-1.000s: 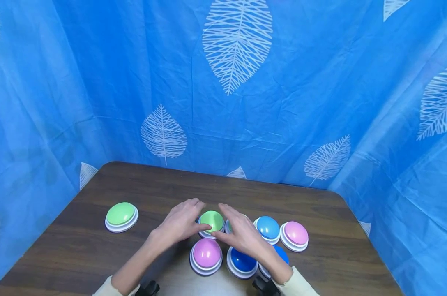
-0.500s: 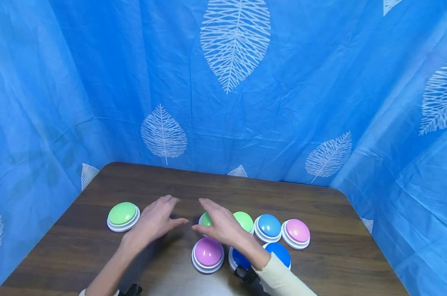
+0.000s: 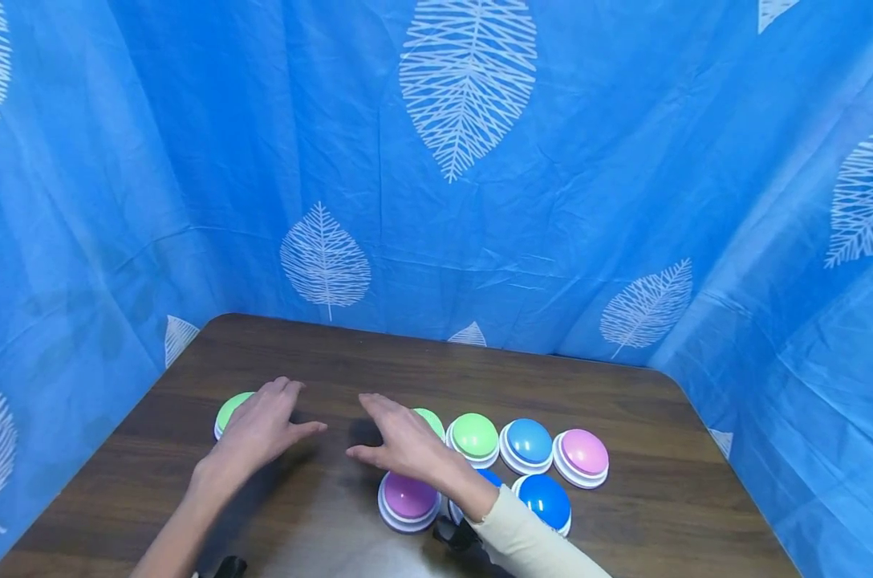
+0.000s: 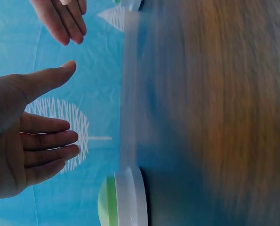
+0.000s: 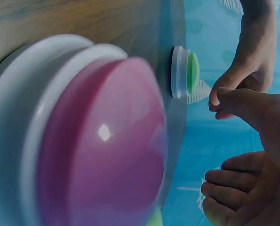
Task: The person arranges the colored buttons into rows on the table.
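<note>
Above the table's left half, my left hand (image 3: pixel 259 425) has its thumb spread from straight fingers and holds nothing. It overlaps a green push button (image 3: pixel 232 411) at the far left in the head view; the left wrist view shows that green button (image 4: pixel 125 200) beside the hand. My right hand (image 3: pixel 404 441) hovers nearer the middle, thumb apart and fingers extended, also holding nothing. Behind it, a second green button (image 3: pixel 431 421) is partly hidden. A pink button (image 3: pixel 411 496) stands below the right hand and looms large in the right wrist view. The two palms face each other with a gap between.
Right of the hands stand a third green button (image 3: pixel 475 436), a light blue one (image 3: pixel 529 441) and another pink one (image 3: pixel 584 452). Nearer are two dark blue buttons, one (image 3: pixel 545 499) in view and one (image 3: pixel 490 477) mostly under the right forearm. A blue leaf-print curtain (image 3: pixel 436 241) surrounds the wooden table (image 3: pixel 321 345).
Both hands have moved left, from around the middle green button toward the far-left one. The gap between them has widened, and the buttons have stayed in place.
</note>
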The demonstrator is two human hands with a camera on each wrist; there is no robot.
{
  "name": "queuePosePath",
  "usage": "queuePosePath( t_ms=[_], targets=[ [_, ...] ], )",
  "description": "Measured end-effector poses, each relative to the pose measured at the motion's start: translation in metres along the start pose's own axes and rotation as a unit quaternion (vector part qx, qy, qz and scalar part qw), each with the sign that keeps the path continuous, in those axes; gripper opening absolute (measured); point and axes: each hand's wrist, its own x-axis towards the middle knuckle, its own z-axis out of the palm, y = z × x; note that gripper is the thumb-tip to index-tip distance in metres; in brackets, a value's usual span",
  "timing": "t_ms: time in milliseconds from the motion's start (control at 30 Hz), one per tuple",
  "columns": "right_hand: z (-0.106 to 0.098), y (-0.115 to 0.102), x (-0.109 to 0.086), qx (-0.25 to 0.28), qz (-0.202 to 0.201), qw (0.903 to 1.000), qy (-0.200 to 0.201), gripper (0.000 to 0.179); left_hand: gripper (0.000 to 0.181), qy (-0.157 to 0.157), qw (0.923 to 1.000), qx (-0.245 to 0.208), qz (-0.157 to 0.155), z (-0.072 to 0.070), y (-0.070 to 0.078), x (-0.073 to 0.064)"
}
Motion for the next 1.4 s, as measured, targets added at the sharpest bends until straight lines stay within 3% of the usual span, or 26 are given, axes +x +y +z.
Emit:
queuePosePath(
  t_ms=[233,733,1100,1400],
  targets=[
    [0.01,-0.019,0.015,-0.035,-0.016,0.9992,-0.007,0.075,0.083,0.001,0.9995,0.025,-0.021,-0.007,-0.027,-0.008],
    [0.034,-0.05,0.046,-0.05,-0.025,0.9981,-0.027,0.073,0.109,-0.023,0.9979,0.004,-0.061,-0.016,-0.073,-0.028],
    [0.051,-0.063,0.065,-0.077,-0.013,0.9962,-0.039,0.073,0.111,-0.077,0.9938,-0.001,-0.08,-0.012,-0.086,-0.029],
    [0.064,-0.068,0.076,-0.083,0.011,0.9955,-0.044,0.073,0.107,-0.084,0.9925,0.002,-0.089,-0.01,-0.093,-0.027]
  ],
)
